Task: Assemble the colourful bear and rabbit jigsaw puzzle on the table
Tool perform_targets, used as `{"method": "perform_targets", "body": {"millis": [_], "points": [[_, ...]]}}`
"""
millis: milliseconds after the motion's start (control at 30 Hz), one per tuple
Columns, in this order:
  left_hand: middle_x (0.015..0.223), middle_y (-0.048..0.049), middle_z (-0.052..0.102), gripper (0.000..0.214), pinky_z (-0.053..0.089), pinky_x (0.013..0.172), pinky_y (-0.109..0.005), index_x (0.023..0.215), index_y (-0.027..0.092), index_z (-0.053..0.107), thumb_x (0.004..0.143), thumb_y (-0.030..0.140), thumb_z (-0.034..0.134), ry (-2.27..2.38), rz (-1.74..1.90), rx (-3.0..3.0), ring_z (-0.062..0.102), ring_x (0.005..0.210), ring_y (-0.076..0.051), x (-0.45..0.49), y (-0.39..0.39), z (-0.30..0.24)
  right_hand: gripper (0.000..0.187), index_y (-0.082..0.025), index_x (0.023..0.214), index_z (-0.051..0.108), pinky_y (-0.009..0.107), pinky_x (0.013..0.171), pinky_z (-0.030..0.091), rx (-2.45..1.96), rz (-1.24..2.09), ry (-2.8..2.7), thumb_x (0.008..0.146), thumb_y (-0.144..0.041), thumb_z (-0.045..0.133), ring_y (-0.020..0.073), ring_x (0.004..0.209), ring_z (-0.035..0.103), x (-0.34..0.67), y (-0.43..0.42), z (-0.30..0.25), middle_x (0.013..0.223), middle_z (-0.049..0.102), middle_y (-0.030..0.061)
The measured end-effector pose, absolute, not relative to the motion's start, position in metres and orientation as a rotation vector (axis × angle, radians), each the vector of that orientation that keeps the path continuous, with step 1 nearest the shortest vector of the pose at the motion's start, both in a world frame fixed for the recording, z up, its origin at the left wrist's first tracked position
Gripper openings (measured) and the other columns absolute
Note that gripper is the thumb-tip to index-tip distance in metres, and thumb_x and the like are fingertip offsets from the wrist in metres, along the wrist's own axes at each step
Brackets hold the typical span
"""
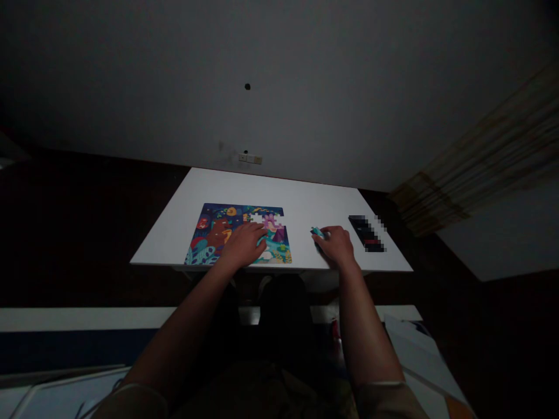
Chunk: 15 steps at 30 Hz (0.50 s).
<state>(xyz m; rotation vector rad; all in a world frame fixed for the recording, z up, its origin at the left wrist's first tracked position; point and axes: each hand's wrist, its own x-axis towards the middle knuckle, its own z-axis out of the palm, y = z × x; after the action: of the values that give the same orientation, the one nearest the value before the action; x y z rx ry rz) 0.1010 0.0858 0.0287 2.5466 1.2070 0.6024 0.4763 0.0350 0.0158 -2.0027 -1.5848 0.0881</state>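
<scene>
A colourful jigsaw puzzle lies on the left half of the white table. Near its upper right, an irregular white gap shows among the joined pieces. My left hand rests flat over the middle of the puzzle, fingers stretched toward that gap and covering part of the picture. To the right of the puzzle, my right hand pinches a teal and dark puzzle piece between thumb and fingers, close to the tabletop. Whether the piece touches the table I cannot tell.
A dark flat object, partly pixelated, lies right of my right hand. Beyond the table's far edge stands a grey wall with a socket strip. A curtain hangs at the right. Papers lie on a surface at the lower right.
</scene>
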Motion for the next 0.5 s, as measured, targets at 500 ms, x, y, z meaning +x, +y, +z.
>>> {"method": "perform_targets", "body": {"millis": [500], "points": [[0.149,-0.0128,0.089,0.038,0.06,0.132,-0.061,0.137,0.034,0.091,0.11,0.029,0.064,1.197,0.626,2.52,0.079,0.145,-0.035,0.101,0.081,0.036,0.03,-0.033,0.12,0.088,0.069,0.115,0.059,-1.903,0.238,-1.706,0.092,-0.029,0.077,0.0468,0.119,0.077,0.448,0.059,0.011,0.12,0.088,0.019]]}}
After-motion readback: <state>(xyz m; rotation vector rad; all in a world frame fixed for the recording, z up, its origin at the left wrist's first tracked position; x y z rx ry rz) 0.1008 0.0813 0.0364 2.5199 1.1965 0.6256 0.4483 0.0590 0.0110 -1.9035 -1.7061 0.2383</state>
